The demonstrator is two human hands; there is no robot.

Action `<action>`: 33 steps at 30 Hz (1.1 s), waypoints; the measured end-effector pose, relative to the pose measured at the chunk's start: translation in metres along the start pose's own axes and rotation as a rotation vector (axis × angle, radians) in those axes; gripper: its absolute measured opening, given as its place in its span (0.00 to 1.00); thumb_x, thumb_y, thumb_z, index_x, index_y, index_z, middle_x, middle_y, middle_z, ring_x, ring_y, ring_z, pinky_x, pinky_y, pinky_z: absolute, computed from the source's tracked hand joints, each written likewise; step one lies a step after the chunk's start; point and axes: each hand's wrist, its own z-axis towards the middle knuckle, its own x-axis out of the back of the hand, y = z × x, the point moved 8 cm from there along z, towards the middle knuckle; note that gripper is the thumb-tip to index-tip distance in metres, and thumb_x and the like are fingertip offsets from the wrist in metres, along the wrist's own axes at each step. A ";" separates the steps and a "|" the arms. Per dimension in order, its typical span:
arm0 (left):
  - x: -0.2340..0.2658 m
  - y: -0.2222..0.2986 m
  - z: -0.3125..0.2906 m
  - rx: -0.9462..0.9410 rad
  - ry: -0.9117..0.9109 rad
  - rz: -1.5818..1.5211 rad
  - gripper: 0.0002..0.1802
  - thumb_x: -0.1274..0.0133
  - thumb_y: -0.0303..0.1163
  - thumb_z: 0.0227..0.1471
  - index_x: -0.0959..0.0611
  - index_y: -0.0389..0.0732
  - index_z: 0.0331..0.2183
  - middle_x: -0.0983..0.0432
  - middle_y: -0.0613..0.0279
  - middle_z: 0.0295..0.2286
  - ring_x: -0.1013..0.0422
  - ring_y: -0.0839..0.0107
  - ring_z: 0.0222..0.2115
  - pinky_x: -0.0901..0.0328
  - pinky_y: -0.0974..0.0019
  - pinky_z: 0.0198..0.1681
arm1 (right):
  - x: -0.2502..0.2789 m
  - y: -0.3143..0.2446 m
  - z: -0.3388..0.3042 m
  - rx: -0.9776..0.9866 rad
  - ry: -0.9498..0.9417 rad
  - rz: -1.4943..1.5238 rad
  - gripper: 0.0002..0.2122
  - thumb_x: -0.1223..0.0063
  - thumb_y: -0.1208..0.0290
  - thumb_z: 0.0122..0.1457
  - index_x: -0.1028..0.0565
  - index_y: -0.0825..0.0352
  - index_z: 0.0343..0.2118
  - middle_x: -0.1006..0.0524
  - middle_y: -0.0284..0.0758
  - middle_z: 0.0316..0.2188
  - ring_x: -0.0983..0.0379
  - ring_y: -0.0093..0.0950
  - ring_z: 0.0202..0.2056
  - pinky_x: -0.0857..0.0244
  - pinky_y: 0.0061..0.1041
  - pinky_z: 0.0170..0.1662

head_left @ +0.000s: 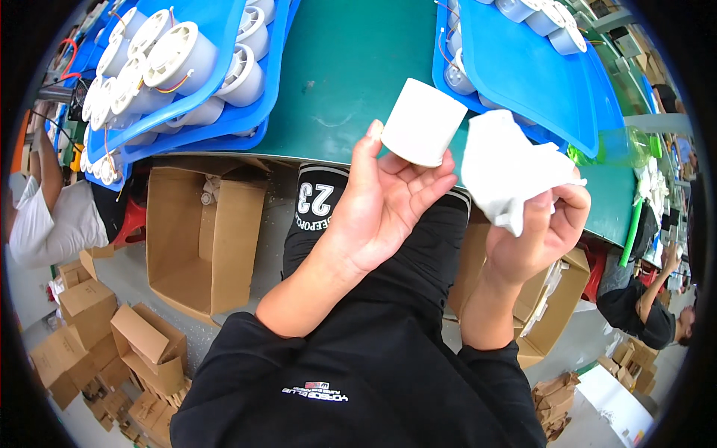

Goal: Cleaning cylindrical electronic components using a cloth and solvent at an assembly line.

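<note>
My left hand [388, 190] is closed around a white cylindrical housing [423, 122], thumb on one side and fingers beneath. The housing is tilted, its smooth side toward me, above the near edge of the green table. To its right, my right hand [541, 228] pinches a crumpled white cloth [502, 166] between thumb and fingers. The cloth hangs close beside the housing, with a small gap between them. Whether the housing has anything inside cannot be seen.
Stacked blue trays [250, 112] at left hold several white cylindrical units with thin wires. More blue trays [538, 82] stand at right on the green table [351, 67]. An open cardboard box [179, 246] sits below the table's left edge. Other people work on both sides.
</note>
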 end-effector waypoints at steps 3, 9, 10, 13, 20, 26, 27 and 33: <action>-0.003 0.003 -0.009 -0.106 0.033 0.177 0.32 0.61 0.54 0.61 0.32 0.36 0.52 0.29 0.55 0.45 0.29 0.65 0.46 0.32 0.61 0.52 | -0.035 -0.024 -0.004 0.288 -0.290 -0.270 0.12 0.35 0.80 0.45 0.26 0.67 0.32 0.29 0.35 0.28 0.32 0.30 0.31 0.38 0.24 0.32; -0.003 0.002 -0.014 -0.118 -0.115 0.064 0.23 0.61 0.48 0.64 0.30 0.43 0.50 0.28 0.63 0.45 0.30 0.70 0.45 0.34 0.64 0.48 | -0.070 -0.025 -0.023 0.662 -0.449 -0.527 0.19 0.30 0.75 0.33 0.19 0.62 0.34 0.28 0.34 0.31 0.33 0.34 0.29 0.37 0.27 0.27; -0.001 0.004 -0.015 -0.152 -0.077 0.092 0.22 0.61 0.48 0.64 0.30 0.43 0.50 0.28 0.63 0.44 0.30 0.71 0.45 0.34 0.65 0.48 | -0.071 -0.025 -0.023 0.614 -0.463 -0.593 0.19 0.30 0.75 0.33 0.19 0.62 0.34 0.28 0.33 0.31 0.33 0.34 0.29 0.36 0.27 0.28; 0.004 0.006 -0.013 -0.162 -0.068 0.064 0.22 0.61 0.49 0.63 0.30 0.43 0.50 0.28 0.62 0.45 0.30 0.70 0.45 0.34 0.64 0.48 | -0.066 -0.017 -0.027 0.560 -0.478 -0.624 0.19 0.30 0.76 0.33 0.19 0.63 0.35 0.27 0.34 0.30 0.32 0.34 0.29 0.36 0.26 0.28; -0.008 0.004 -0.012 -0.190 -0.054 0.165 0.22 0.60 0.48 0.63 0.30 0.41 0.49 0.30 0.61 0.47 0.31 0.68 0.47 0.35 0.61 0.53 | -0.029 -0.019 -0.018 0.444 -0.163 -0.475 0.12 0.37 0.84 0.47 0.24 0.69 0.35 0.25 0.44 0.33 0.25 0.36 0.31 0.30 0.27 0.31; 0.003 -0.003 -0.014 -0.204 0.038 0.214 0.22 0.57 0.45 0.62 0.31 0.40 0.51 0.30 0.61 0.47 0.31 0.68 0.48 0.34 0.61 0.51 | -0.057 -0.022 -0.026 0.697 -0.446 -0.443 0.16 0.36 0.80 0.34 0.19 0.68 0.33 0.31 0.35 0.30 0.30 0.34 0.28 0.34 0.29 0.27; 0.004 0.000 -0.014 -0.206 0.037 0.213 0.22 0.57 0.45 0.62 0.31 0.40 0.51 0.30 0.61 0.47 0.31 0.68 0.48 0.34 0.61 0.51 | -0.063 -0.025 -0.028 0.659 -0.512 -0.452 0.18 0.37 0.80 0.32 0.19 0.67 0.33 0.32 0.33 0.28 0.32 0.32 0.27 0.35 0.27 0.26; 0.005 -0.002 -0.018 -0.186 -0.001 0.268 0.24 0.57 0.46 0.62 0.31 0.40 0.52 0.29 0.61 0.46 0.31 0.69 0.47 0.36 0.61 0.51 | -0.056 -0.021 -0.031 0.668 -0.619 -0.506 0.21 0.37 0.82 0.29 0.19 0.67 0.34 0.34 0.32 0.27 0.35 0.30 0.24 0.39 0.25 0.23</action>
